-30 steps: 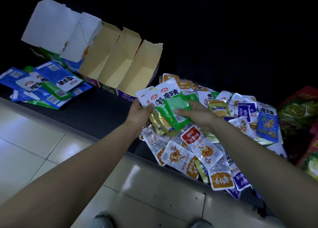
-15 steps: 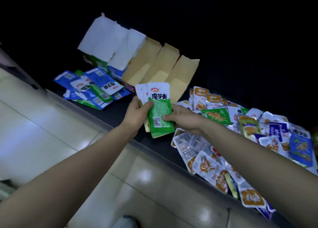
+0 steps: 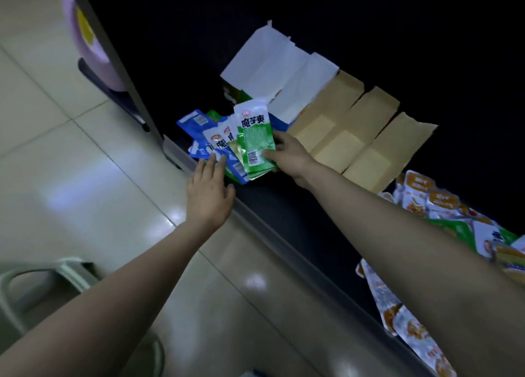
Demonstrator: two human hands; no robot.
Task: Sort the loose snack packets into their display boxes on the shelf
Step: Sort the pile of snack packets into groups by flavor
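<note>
My right hand (image 3: 287,155) grips a small stack of green snack packets (image 3: 255,138), held upright over the dark shelf. My left hand (image 3: 210,192) is open with straight fingers, its fingertips touching the blue packets (image 3: 199,138) that lie in a heap on the shelf's left end. Behind them stand the display boxes: two with white flaps (image 3: 272,66) and several with brown flaps (image 3: 355,126). A big pile of loose mixed packets (image 3: 431,206) lies at the right, partly hidden by my right arm.
The shelf's grey front edge (image 3: 255,220) runs diagonally from upper left to lower right. A grey upright post (image 3: 119,64) bounds the shelf at the left. Tiled floor (image 3: 71,163) lies below, with a pale stool (image 3: 42,280) at bottom left.
My left hand let go of the green stack and went to the blue heap. My right hand carried the stack left toward the white-flapped boxes. The view swung left.
</note>
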